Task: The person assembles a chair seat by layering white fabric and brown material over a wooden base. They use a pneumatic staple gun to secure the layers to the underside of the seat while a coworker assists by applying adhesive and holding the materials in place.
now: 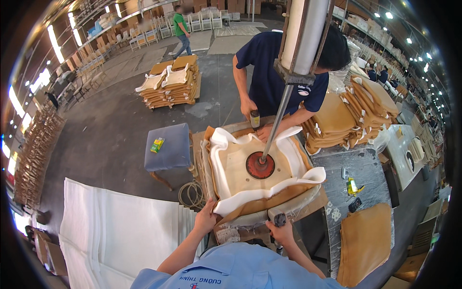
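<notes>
A chair seat lies upside down in front of me, with its pale wooden board (231, 166) facing up. White padding (245, 198) and a tan cover (262, 203) rise loosely around its edges. A red round press plate (251, 159) on a metal rod (280, 113) bears down on the board. My left hand (205, 219) is closed on the near left corner of the cover. In my right hand (284, 232) is a staple gun (277, 217), at the near side of the seat. Across from me, a co-worker in dark blue holds another staple gun (255, 119) at the far edge.
A blue padded stool (168, 153) carries a small green-yellow box (157, 145). White sheets (120, 226) are stacked at left, tan covers (332, 115) at right. On the right table lie a tan piece (366, 236) and a yellow-green packet (353, 187). Another person walks behind.
</notes>
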{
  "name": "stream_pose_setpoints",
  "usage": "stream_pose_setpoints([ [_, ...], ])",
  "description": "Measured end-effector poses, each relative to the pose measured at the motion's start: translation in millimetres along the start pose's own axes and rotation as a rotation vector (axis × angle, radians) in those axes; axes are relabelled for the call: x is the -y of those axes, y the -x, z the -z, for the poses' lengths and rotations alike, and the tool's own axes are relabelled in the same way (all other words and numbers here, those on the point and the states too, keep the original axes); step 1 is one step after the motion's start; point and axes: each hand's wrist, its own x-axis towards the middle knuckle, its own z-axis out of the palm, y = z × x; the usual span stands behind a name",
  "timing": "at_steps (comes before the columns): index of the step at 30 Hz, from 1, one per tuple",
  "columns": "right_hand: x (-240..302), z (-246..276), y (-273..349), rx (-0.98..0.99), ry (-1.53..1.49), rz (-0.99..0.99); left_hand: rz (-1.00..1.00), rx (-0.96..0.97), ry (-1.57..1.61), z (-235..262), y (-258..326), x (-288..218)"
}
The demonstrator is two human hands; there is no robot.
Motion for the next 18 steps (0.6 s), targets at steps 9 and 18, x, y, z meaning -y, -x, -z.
stream_pose_setpoints([
  [9,1.4,-5.1,0.2,-0.004,0.001,-0.008,-0.002,-0.002,-0.028,3.7,-2.9,5.4],
  [18,1.9,-6.8,0.1,-0.013,-0.023,-0.035,-0.018,0.029,-0.005,8.5,-5.4,7.2],
])
